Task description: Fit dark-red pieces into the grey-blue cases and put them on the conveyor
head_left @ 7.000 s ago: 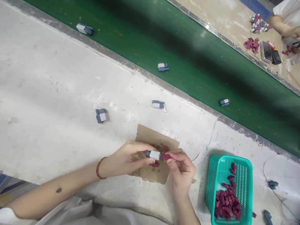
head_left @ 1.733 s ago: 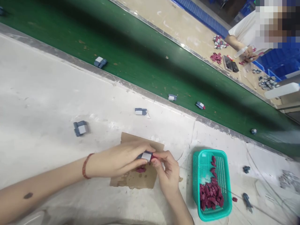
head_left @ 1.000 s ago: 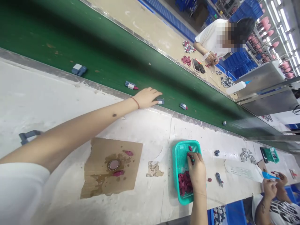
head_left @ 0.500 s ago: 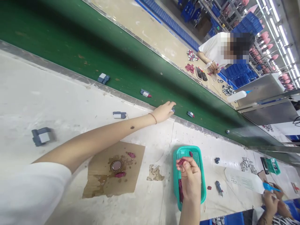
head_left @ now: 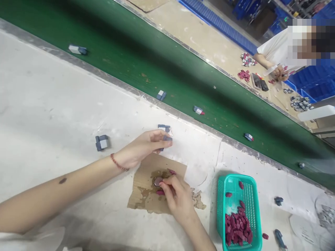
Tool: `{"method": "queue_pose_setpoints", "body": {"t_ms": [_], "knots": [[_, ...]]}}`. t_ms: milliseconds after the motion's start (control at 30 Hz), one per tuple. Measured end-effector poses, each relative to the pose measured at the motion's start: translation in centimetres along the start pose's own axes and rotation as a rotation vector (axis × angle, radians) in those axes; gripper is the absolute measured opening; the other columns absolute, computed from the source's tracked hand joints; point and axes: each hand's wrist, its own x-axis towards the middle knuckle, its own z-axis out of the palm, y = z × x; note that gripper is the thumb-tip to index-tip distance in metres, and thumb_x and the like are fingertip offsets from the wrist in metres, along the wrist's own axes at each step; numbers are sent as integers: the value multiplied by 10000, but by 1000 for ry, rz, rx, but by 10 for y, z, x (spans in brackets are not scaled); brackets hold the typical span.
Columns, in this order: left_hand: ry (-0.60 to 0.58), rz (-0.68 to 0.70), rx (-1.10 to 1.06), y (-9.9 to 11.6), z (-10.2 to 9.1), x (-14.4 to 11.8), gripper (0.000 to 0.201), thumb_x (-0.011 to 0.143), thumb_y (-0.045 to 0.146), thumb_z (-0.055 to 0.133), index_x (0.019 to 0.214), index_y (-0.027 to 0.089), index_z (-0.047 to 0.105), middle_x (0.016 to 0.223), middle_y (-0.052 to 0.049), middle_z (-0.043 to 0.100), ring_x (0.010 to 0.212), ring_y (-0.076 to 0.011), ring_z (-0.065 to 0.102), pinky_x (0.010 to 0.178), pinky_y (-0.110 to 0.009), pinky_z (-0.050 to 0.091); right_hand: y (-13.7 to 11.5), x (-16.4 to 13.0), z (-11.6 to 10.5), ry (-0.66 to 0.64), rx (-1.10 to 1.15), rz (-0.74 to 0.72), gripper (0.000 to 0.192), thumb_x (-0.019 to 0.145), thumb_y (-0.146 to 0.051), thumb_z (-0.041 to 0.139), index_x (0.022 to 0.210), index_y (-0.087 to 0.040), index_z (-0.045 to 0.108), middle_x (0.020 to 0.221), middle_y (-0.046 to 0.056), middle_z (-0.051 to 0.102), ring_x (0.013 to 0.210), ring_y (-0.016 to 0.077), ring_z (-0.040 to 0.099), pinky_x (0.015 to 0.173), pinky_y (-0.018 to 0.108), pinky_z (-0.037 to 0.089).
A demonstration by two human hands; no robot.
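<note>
My left hand (head_left: 145, 146) is closed on a small blue-grey toy part (head_left: 168, 138), held above the white table by thumb and fingers. Pinched over the cardboard (head_left: 141, 176) is my right hand (head_left: 180, 197); a small maroon plastic piece (head_left: 161, 182) shows at its fingertips, mostly covered. The fingertips meet the edge of a round cap (head_left: 157, 181) whose surroundings look wet. Two other maroon pieces lie on the cardboard, one beyond the cap (head_left: 172, 172) and one just below it. Another blue-grey part (head_left: 163, 127) rests directly behind my left hand.
A green basket (head_left: 221, 209) of maroon pieces stands at the right. The green conveyor belt (head_left: 117, 66) carries several blue-grey parts. More parts lie on the table, one at the left (head_left: 102, 142). Across the belt a co-worker (head_left: 277, 48) handles small pieces.
My left hand has come back from the belt with a blue-grey part. My right hand has moved left from above the basket to the cap, and the view has shifted.
</note>
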Motion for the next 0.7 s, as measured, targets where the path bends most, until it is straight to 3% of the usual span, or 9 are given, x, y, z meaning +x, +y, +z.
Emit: {"method": "queue_pose_setpoints", "body": {"t_ms": [100,233,367,567,700], "knots": [[-38,-78,-125,-8,-10,-13,361,585,337,869,799,172,630,710,29,588,600,-92,515,546,-199,417,-1,4,7,-47,-188,-159,323,1019,-231,365,780,-204,581,670,33,615,614,168,564,586,264,456],[-113,-111,-248,-21,-18,-24,405,621,371,871,927,184,682,813,-1,655,720,-124,593,672,-229,492,-3,5,7,-101,-304,-173,333,1025,-211,338,760,-206,540,657,29,586,601,167,546,559,257,441],[-168,-135,-268,-31,-23,-32,423,649,354,866,1014,193,727,926,-33,688,897,-173,626,811,-263,506,-4,7,7,-70,-313,-198,337,1024,-195,322,753,-212,520,639,17,563,582,161,522,569,259,445],[-218,-113,-228,-43,-26,-33,319,648,270,870,903,187,696,898,-18,715,804,-144,647,741,-227,507,-4,6,10,-96,-231,-132,318,1009,-199,350,743,-215,524,656,24,583,593,165,535,545,259,434],[-181,-31,-197,-51,-24,-33,287,649,247,869,814,179,645,842,-28,748,813,-160,683,729,-230,530,-2,7,5,-32,59,116,259,957,-264,484,714,-216,560,622,1,594,564,152,550,527,253,439]]}}
